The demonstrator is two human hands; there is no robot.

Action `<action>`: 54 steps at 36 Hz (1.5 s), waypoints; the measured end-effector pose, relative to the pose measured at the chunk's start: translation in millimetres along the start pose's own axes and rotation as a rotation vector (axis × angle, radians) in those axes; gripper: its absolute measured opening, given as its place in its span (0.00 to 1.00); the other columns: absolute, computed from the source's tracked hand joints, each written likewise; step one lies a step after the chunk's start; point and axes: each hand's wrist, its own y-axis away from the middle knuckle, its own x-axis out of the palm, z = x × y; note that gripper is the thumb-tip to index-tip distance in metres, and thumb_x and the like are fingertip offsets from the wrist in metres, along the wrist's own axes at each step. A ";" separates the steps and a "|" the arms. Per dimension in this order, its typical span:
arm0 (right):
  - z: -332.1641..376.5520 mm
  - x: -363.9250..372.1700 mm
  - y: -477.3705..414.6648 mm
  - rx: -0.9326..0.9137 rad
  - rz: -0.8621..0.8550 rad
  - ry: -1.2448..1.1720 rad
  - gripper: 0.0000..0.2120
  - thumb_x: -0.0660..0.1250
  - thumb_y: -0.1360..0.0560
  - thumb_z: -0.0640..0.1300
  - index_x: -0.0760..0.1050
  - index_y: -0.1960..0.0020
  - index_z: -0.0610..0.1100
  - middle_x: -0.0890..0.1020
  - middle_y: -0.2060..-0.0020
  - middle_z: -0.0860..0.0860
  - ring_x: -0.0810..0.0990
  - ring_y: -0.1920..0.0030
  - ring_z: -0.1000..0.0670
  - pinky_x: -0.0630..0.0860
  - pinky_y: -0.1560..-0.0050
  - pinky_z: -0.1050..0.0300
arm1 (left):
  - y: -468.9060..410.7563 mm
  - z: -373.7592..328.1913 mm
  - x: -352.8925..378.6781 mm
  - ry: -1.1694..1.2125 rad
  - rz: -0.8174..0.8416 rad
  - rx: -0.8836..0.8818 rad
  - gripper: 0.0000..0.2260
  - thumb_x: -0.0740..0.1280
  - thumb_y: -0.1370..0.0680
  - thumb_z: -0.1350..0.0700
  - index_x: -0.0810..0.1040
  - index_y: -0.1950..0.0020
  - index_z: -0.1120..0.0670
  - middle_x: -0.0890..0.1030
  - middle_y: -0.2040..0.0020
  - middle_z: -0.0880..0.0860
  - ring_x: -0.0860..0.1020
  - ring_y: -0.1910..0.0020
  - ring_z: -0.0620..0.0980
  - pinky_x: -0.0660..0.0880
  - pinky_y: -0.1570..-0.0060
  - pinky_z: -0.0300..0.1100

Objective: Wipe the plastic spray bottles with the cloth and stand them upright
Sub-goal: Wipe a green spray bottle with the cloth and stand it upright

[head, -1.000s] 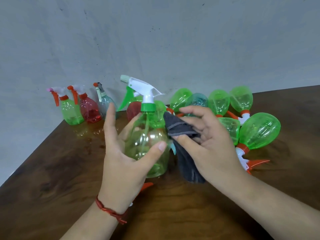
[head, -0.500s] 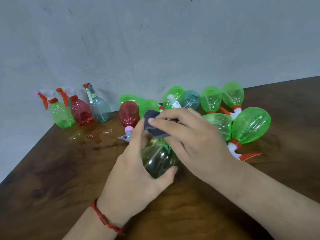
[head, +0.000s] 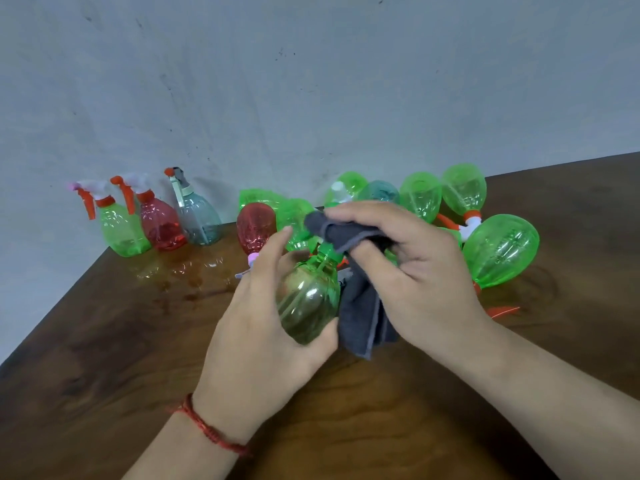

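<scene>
Probably near-weightless: the clear green spray bottle (head: 308, 299) looks empty and thin-walled, so it should dent under a hard squeeze, and its smooth ribbed sides look slippery. Best purchase is round the wide belly, which is where the left hand (head: 263, 327) wraps it, thumb underneath. It sits low at the middle of the wooden table (head: 104, 358), tilted, green collar pointing away. Whether it touches the top is unclear. The right hand (head: 415, 271) pinches the dark grey cloth (head: 363, 317) over the sprayer head, hiding the trigger. Three upright bottles (head: 161, 226) stand back left.
</scene>
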 end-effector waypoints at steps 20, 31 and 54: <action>-32.8 -5.8 -4.2 -0.101 -0.072 0.274 0.20 0.68 0.21 0.27 0.85 0.37 0.45 0.84 0.38 0.53 0.81 0.37 0.50 0.75 0.36 0.57 | 3.5 5.3 1.6 0.433 0.084 -0.134 0.46 0.84 0.32 0.50 0.64 0.20 0.35 0.83 0.33 0.44 0.78 0.27 0.47 0.74 0.27 0.57; -26.0 -2.1 -8.9 0.296 -0.016 -0.337 0.14 0.71 0.18 0.35 0.85 0.39 0.50 0.89 0.46 0.54 0.87 0.45 0.52 0.83 0.40 0.52 | 1.3 9.6 -4.8 0.500 0.042 -0.154 0.46 0.84 0.32 0.55 0.65 0.19 0.42 0.84 0.33 0.48 0.82 0.32 0.52 0.77 0.31 0.58; -44.7 -1.0 2.9 -0.092 -0.066 0.324 0.18 0.69 0.24 0.29 0.87 0.42 0.46 0.85 0.41 0.56 0.84 0.41 0.56 0.80 0.42 0.57 | -5.9 10.4 -5.6 0.680 -0.204 -0.182 0.42 0.81 0.32 0.50 0.67 0.21 0.44 0.85 0.35 0.54 0.84 0.35 0.53 0.79 0.33 0.62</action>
